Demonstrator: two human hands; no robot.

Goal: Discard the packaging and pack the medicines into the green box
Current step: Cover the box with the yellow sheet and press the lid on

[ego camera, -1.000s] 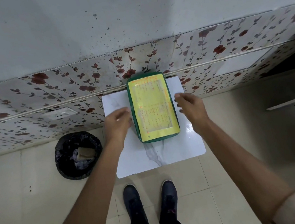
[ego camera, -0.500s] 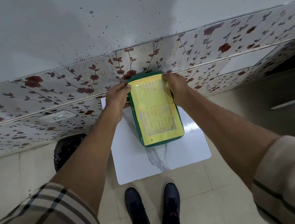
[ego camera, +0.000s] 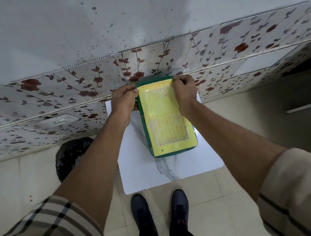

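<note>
The green box (ego camera: 171, 152) lies on a small white marble-look table (ego camera: 169, 168), its lid down and covered by a yellow printed label. My left hand (ego camera: 125, 100) grips the box's far left corner and my right hand (ego camera: 183, 90) grips its far right corner, both with fingers curled over the far edge by the wall. No medicines or packaging show on the table. What is inside the box is hidden.
A bin lined with a black bag (ego camera: 72, 155) stands on the floor left of the table, partly behind my left forearm. A floral-tiled wall (ego camera: 68, 102) runs right behind the table. My shoes (ego camera: 158, 203) are at the table's near edge.
Both hands moved from beside the box's middle up to its far corners and closed on them. The view shifted slightly; the box's near end has swung a little to the right.
</note>
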